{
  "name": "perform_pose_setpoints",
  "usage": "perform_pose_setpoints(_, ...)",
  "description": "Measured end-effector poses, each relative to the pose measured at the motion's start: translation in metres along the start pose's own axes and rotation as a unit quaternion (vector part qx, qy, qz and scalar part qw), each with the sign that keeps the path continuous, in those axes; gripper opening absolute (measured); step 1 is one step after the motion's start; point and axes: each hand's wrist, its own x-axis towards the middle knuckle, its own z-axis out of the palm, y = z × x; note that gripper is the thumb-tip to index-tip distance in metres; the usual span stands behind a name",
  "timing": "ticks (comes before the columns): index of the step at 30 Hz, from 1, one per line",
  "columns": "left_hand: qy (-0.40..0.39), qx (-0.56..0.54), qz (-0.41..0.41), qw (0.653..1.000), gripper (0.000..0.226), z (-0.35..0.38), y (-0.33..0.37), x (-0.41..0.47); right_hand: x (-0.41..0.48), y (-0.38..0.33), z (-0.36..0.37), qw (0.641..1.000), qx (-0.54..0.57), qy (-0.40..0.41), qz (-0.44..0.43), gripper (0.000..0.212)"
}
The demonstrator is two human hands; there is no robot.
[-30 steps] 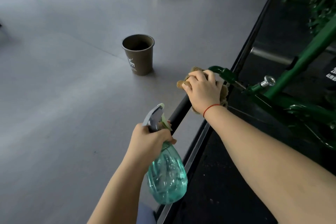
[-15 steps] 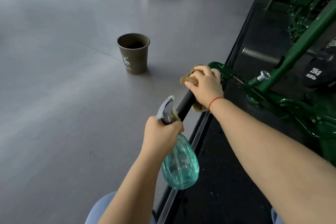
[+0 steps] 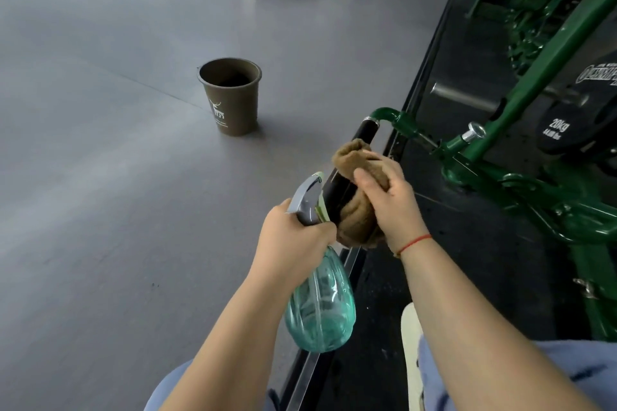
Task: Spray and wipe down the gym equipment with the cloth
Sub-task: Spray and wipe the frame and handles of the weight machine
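Over the last second I watch the right hand [image 3: 389, 200] draw the brown cloth [image 3: 355, 157] back along the black handle grip [image 3: 366, 129], from the far end by the green bend towards the near end. The top of the grip now stands bare and glossy above the cloth. I judge this as one wiping stroke almost run through, so the grip is close to done while the rest of the green machine frame [image 3: 521, 100] is still to be wiped.

The right hand's fingers are curled tight, bunching the cloth round the grip, with the thumb pressed on top of the fabric. The left hand [image 3: 293, 237] is clenched round the neck of the teal spray bottle [image 3: 320, 307], just beside the cloth, nozzle pointing away. I cannot tell whether a finger sits on the trigger. A brown cup [image 3: 230, 97] stands well apart on the grey floor.
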Motion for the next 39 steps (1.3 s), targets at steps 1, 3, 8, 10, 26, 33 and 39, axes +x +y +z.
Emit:
perform_pose_setpoints(1, -0.001, 0.006, 0.002, 1.0, 0.031, 0.0, -0.001, 0.001, -0.001, 0.003, -0.004, 0.998, 0.052, 0.017, 0.032, 0.011)
perform_pose_setpoints(3, 0.002, 0.022, 0.002, 1.0, 0.019, 0.002, -0.003, 0.004, -0.002, 0.01, -0.011, 0.985, 0.133, 0.061, 0.088, 0.02)
perform_pose_setpoints(8, 0.021, 0.082, 0.006, 0.996, 0.027, 0.009, 0.002, 0.002, 0.004, 0.018, -0.016, 0.96, 0.182, 0.151, 0.151, 0.013)
perform_pose_setpoints(10, 0.019, 0.09, 0.014, 0.996, 0.027, 0.01, 0.004, 0.002, 0.005, 0.022, -0.011, 0.957, 0.183, 0.158, 0.161, 0.012)
perform_pose_setpoints(26, 0.058, 0.204, 0.037, 0.977, 0.029, 0.021, 0.018, -0.004, 0.008, 0.007, 0.017, 0.992, 0.067, 0.11, -0.001, 0.019)
perform_pose_setpoints(33, 0.037, 0.11, -0.036, 0.993, 0.045, 0.008, 0.011, 0.004, 0.006, 0.02, 0.016, 0.989, 0.089, 0.12, -0.002, 0.018)
perform_pose_setpoints(39, 0.05, 0.143, -0.056, 0.987, 0.022, -0.018, 0.006, -0.007, 0.01, 0.024, 0.027, 0.947, -0.238, 0.15, -0.154, 0.04)
